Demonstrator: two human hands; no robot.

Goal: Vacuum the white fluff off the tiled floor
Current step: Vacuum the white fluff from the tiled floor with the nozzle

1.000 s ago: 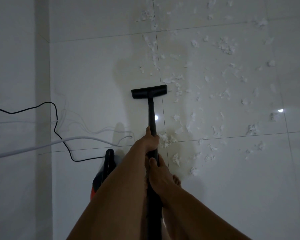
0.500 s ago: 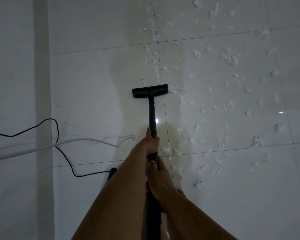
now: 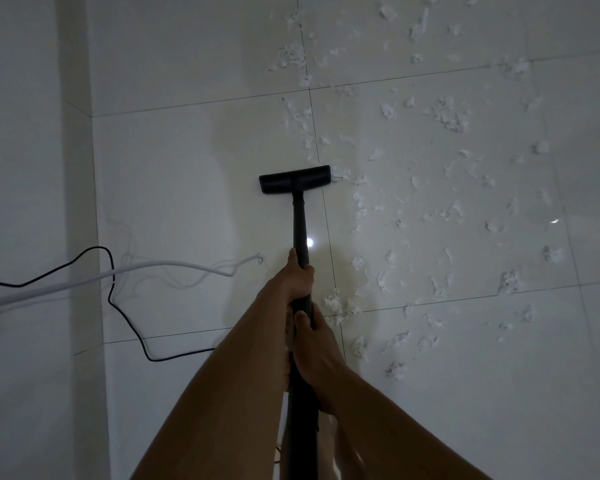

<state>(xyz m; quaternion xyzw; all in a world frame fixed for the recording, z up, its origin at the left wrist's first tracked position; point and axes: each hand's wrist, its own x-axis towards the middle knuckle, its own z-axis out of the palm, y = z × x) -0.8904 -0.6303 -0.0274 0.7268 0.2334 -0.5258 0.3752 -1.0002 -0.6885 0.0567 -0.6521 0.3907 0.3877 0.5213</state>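
Dim light blurs fine detail. The long black plastic vacuum tube (image 3: 300, 230) passes behind both forearms and is cut off at the bottom edge. The left hand (image 3: 297, 277) is curled round the tube, nearer the flat black floor nozzle (image 3: 295, 179). The right hand (image 3: 314, 344) grips the tube just behind it. Scraps of white fluff (image 3: 447, 116) lie on the glossy pale tiled floor (image 3: 174, 174) to the right of and beyond the nozzle, some just beside its right end. A thin black cord (image 3: 125, 317) and a white cable (image 3: 84, 278) lie to the nozzle's left.
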